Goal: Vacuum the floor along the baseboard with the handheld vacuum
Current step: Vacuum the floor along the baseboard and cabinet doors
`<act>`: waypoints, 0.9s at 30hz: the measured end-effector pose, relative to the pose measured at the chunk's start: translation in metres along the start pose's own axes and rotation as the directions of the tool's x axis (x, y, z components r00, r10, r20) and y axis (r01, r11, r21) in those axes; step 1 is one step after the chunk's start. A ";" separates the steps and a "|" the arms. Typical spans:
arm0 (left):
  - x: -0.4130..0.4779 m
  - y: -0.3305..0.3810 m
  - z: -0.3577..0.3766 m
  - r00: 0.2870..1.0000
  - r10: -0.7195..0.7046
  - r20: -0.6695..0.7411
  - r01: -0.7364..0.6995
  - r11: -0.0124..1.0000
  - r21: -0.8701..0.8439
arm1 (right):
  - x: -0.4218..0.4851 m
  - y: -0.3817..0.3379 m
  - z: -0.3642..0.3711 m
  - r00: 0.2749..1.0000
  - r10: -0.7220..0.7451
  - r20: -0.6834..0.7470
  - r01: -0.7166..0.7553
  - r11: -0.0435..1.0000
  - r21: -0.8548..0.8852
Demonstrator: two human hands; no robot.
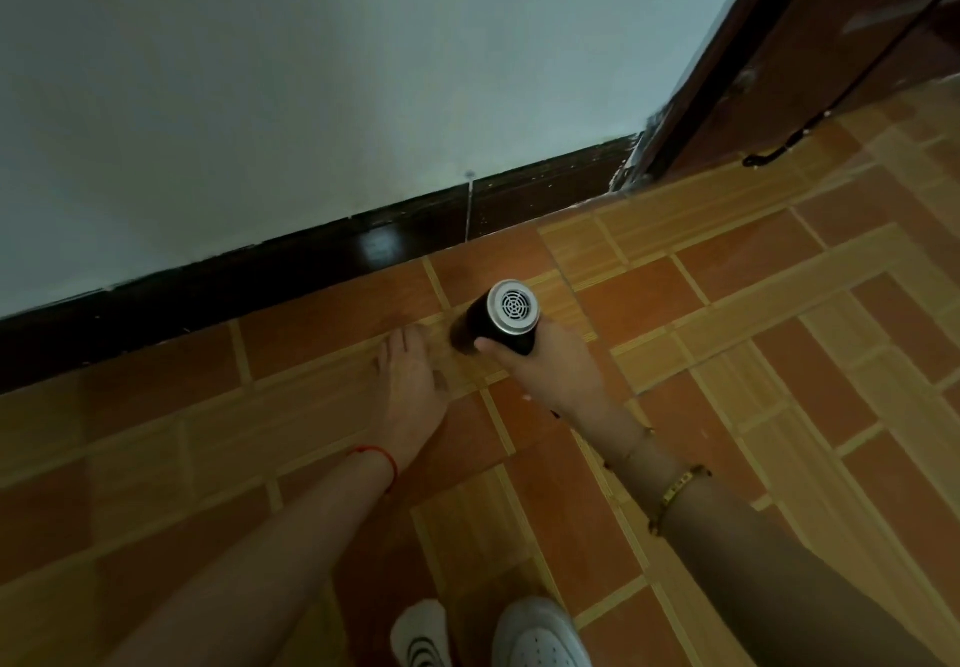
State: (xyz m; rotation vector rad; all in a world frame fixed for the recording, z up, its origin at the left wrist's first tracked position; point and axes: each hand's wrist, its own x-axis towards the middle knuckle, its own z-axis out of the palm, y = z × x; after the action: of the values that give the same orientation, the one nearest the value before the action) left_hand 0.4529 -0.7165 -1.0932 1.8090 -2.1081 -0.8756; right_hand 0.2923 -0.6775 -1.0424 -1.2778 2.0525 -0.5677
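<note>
Right hand (550,370) gripped vacuum (498,318), left hand (410,380) flat, empty; nozzle (hidden) should hug baseboard (260,271).

Right hand (550,370) grips handheld vacuum (498,318) near baseboard (311,261); left hand (410,380) open.

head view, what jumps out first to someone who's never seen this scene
The handheld vacuum at centre, black with a round silver vent grille facing the camera, gripped by the right hand and aimed down at the floor near the dark baseboard. Just left of it the left hand reaches out empty, fingers flat above the orange tile floor. White shoes show at the bottom edge.
</note>
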 end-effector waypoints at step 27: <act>0.051 0.038 0.006 0.938 0.322 0.132 -0.323 0.946 -0.015 | 0.099 0.030 -0.049 0.908 0.189 -0.375 -0.177 0.982 0.066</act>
State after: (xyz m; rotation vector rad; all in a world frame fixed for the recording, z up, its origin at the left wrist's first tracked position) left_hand 0.4073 -0.7612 -1.0871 1.3807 -2.4005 -0.9212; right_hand 0.2073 -0.7522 -1.0570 -0.9976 2.4384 -0.8062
